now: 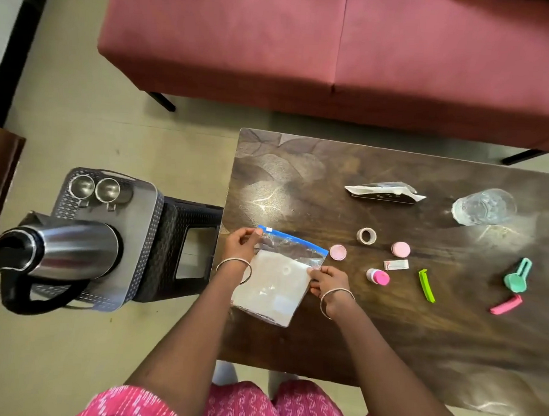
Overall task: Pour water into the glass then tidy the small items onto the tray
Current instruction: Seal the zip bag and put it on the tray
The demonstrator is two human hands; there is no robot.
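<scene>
1. A dark leaf-patterned wooden table (pixel 299 177) stands before a maroon cushioned bench (pixel 273 36).
2. Left hand (pixel 239 245) and right hand (pixel 328 283) pinch a clear blue-sealed zip bag (pixel 276 288) at its left end.
3. The clear drinking glass (pixel 485 207) stands far right; the grey perforated tray (pixel 139 221) sits left, off the table.

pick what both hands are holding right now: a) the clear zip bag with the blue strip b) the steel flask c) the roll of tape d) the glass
a: the left hand pinches the zip bag near its blue top corner and the right hand grips its side edge, while the flask, glass and tape roll sit untouched.
</scene>
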